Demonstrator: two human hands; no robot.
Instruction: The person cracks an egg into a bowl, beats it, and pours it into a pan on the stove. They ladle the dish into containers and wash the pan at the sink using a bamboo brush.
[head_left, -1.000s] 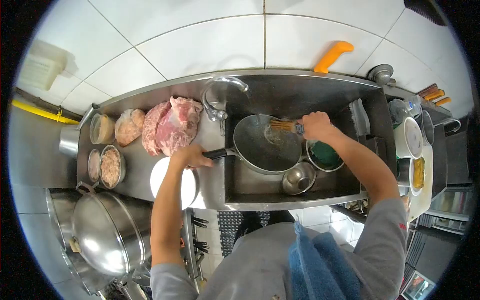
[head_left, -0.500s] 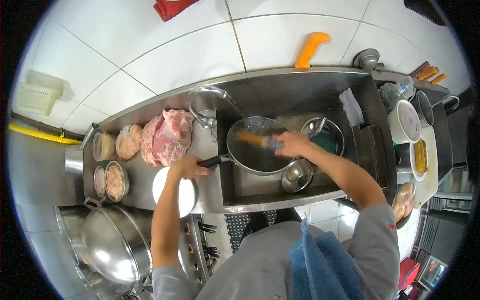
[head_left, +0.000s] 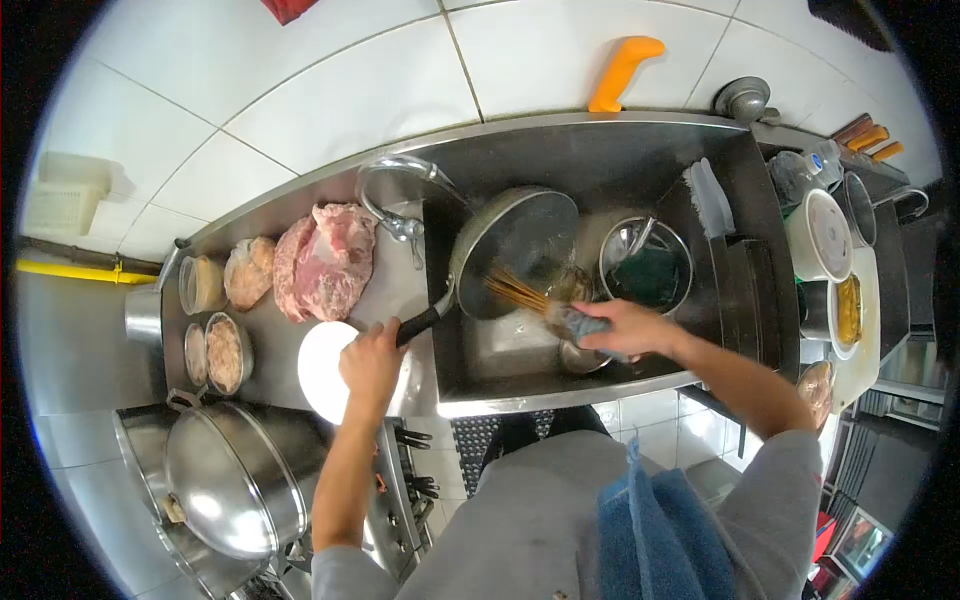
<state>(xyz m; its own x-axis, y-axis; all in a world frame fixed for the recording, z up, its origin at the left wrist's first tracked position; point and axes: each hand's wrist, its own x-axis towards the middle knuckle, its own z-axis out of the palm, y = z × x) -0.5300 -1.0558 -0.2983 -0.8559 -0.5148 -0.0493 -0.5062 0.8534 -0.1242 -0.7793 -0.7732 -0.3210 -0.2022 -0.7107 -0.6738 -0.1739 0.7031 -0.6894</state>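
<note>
My left hand (head_left: 370,360) is wrapped round the black handle of a frying pan (head_left: 530,230), which is tilted over the sink basin (head_left: 490,365). In my right hand (head_left: 635,328) is a bamboo whisk brush (head_left: 520,293), its bristles pointing left at the pan's lower edge. I cannot tell whether they touch it. Behind the pan's left side a curved faucet (head_left: 405,220) reaches over the basin. A metal pot (head_left: 645,265) with dark green inside stands to the right of the pan. Below the brush lies a metal bowl (head_left: 585,358), partly hidden by my right hand.
Left of the basin are a large piece of raw meat (head_left: 325,262), a white plate (head_left: 322,375) and containers of food (head_left: 228,355). A white scrub brush (head_left: 708,198) leans at the basin's right side. Further right stand a white tub (head_left: 820,235) and a tray (head_left: 848,315).
The pan has tipped up, its far side raised. My right hand has moved down and right, drawing the brush from the pan's middle to its lower edge.
</note>
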